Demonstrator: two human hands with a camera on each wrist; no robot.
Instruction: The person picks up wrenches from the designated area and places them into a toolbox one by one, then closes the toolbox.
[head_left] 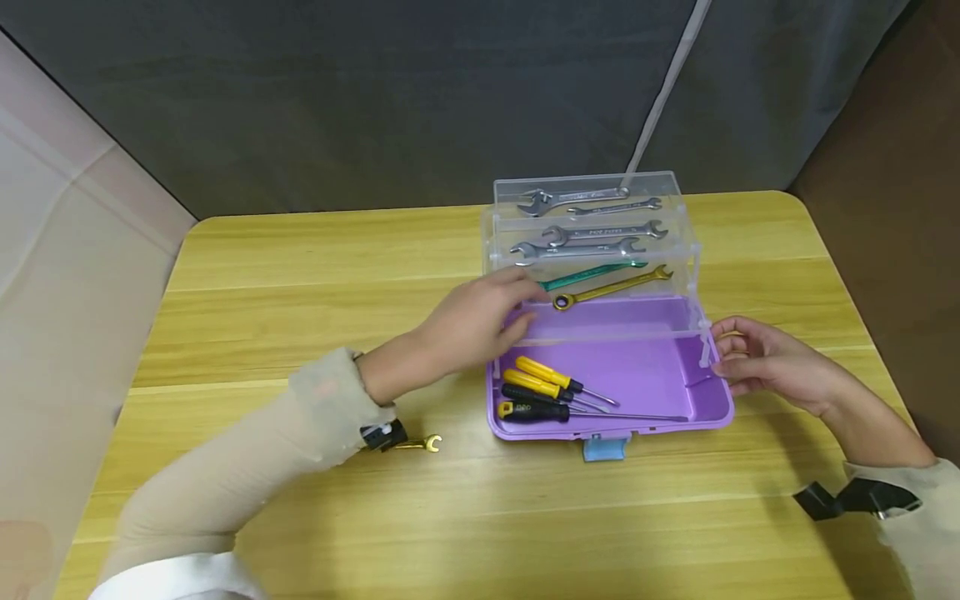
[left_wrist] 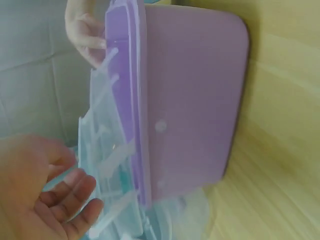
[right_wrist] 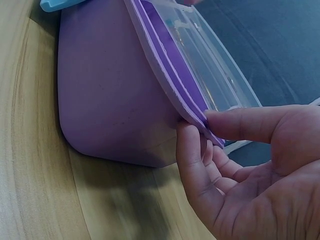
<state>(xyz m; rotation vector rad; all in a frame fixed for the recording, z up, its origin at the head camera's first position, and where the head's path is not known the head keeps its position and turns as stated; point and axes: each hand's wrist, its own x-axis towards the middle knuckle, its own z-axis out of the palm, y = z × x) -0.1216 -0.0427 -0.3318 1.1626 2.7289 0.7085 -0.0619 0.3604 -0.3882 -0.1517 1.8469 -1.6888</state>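
Note:
A purple toolbox (head_left: 705, 412) stands on the table with its clear tiered trays (head_left: 688, 250) raised at the back. My right hand (head_left: 776, 367) pinches the box's right rim between thumb and fingers, plain in the right wrist view (right_wrist: 250, 170). Over the left end of the lowest tray is my left hand (head_left: 483, 321), its fingers loosely bent with nothing visible in them. Its fingertips are right by the end of a green wrench (head_left: 592, 275). Beside that lies a gold ratchet wrench (head_left: 618, 287). Several silver wrenches (head_left: 577, 249) fill the upper tiers, an adjustable wrench (head_left: 573, 198) on top.
Inside the box's left half lie yellow-handled screwdrivers (head_left: 543, 371) and black-handled ones (head_left: 536, 411). A blue latch (head_left: 603, 450) hangs at the front. Another gold wrench (head_left: 423, 443) is on the table, partly hidden by my left sleeve. A dark curtain (head_left: 375, 108) backs the table.

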